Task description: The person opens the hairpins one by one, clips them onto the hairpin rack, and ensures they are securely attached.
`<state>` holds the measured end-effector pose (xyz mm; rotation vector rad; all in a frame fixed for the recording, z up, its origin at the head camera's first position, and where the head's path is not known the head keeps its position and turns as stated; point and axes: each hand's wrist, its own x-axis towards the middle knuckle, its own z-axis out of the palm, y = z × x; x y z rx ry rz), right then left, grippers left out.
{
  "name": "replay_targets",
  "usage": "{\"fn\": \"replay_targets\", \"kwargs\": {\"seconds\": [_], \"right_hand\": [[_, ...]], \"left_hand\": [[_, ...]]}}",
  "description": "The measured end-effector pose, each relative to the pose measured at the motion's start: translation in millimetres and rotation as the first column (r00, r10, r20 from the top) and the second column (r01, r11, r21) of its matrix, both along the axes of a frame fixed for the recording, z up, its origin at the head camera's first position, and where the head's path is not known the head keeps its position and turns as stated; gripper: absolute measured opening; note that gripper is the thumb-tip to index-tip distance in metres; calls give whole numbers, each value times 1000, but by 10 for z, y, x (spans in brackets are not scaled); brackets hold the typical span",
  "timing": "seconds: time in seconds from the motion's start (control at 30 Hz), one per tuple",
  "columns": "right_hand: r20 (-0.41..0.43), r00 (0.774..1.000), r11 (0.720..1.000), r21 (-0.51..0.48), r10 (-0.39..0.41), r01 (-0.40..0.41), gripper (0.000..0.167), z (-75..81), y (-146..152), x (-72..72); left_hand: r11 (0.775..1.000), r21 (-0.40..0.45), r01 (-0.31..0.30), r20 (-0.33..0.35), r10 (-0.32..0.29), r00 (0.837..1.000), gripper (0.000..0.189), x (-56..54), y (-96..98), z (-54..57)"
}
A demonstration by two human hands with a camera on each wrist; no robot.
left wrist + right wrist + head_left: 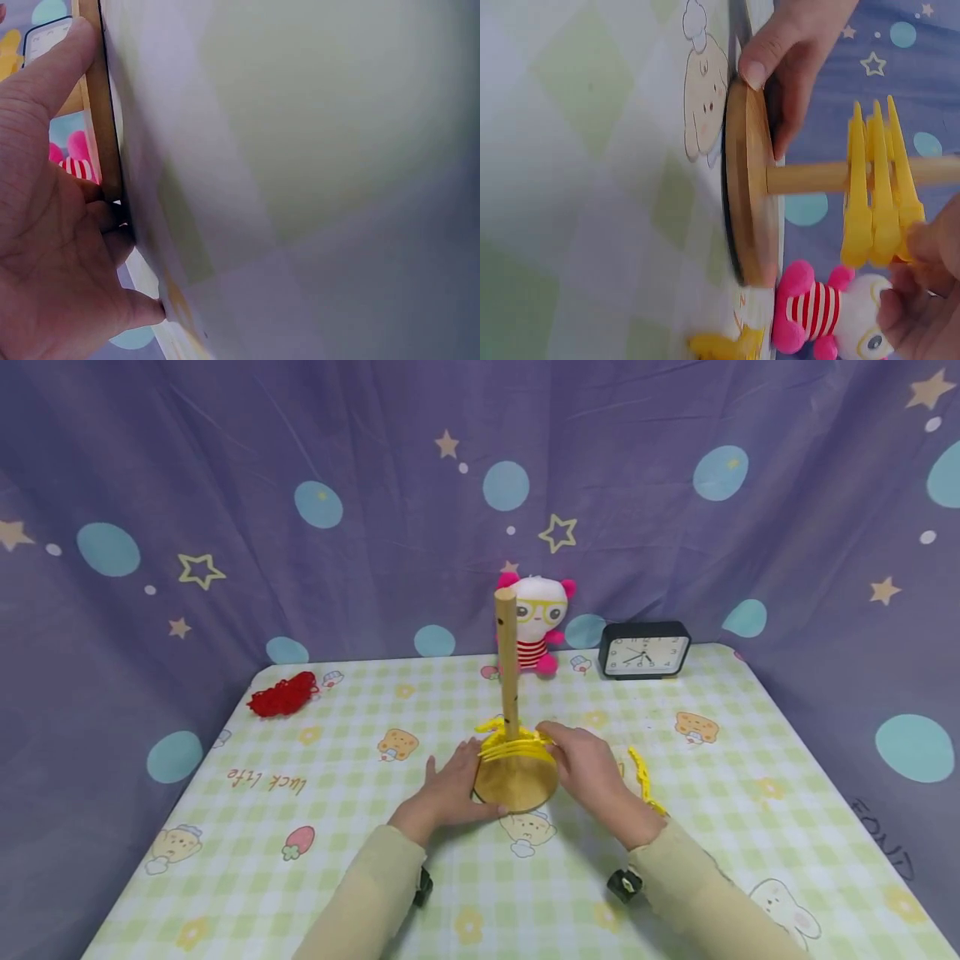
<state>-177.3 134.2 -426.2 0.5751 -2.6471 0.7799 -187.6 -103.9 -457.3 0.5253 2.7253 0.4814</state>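
A wooden stand (507, 668) with an upright post and a round base (517, 789) is in the middle of the table. My left hand (450, 789) grips the base's left side, thumb along the front edge (96, 97). Several slim yellow plastic pieces (877, 202), tapered and side by side, lie round the post above the base. My right hand (592, 768) pinches them at the right end (930, 262). Their exact kind is unclear. Another yellow strip (642, 777) lies on the table beside my right forearm.
A red lacy bundle (285, 695) lies at the far left. Behind the post sits a pink and white plush toy (532, 627), with a black desk clock (645, 652) to its right. A checked cloth (360, 860) covers the table, and a purple curtain (390, 568) hangs behind.
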Motion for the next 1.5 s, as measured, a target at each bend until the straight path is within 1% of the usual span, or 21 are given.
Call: {"fn": "replay_targets", "kwargs": {"seconds": [0.13,0.3,0.5,0.57,0.73,0.93,1.1,1.2,1.3,1.4,1.5], "right_hand": [[40,999,1000,-18,7,-6,40,4,68,21],[91,996,999,-41,-25,29,50,0,209,92],[134,988,995,-48,-78,85,44,-44,484,177],[164,982,993,-48,-97,106,43,-60,587,209],[248,956,986,-24,-156,167,44,-77,831,296],[294,930,975,32,-219,220,47,-109,1047,373],[322,915,970,96,-244,225,55,-162,1141,409],[351,901,965,145,-256,218,59,-193,1171,426],[408,873,961,174,-268,214,61,-218,1192,438],[459,845,960,184,-275,213,59,-246,1206,443],[483,831,959,187,-278,212,55,-280,1211,450]], "left_hand": [[1000,-4,-3,2,3,1000,114,6,4,3],[1000,0,1,9,-1,1000,114,6,13,0],[1000,10,-4,11,4,1000,115,-1,8,-4],[1000,9,-4,7,4,1000,115,0,7,0],[1000,4,-1,4,1,1000,115,3,9,6],[1000,6,-4,7,4,1000,115,7,13,9],[1000,10,-8,10,8,1000,115,2,10,12],[1000,5,-5,12,5,1000,115,0,12,16],[1000,6,-4,13,4,1000,115,2,11,21],[1000,8,-5,16,5,1000,114,2,12,22],[1000,6,-6,19,6,1000,114,-1,14,20]]}}
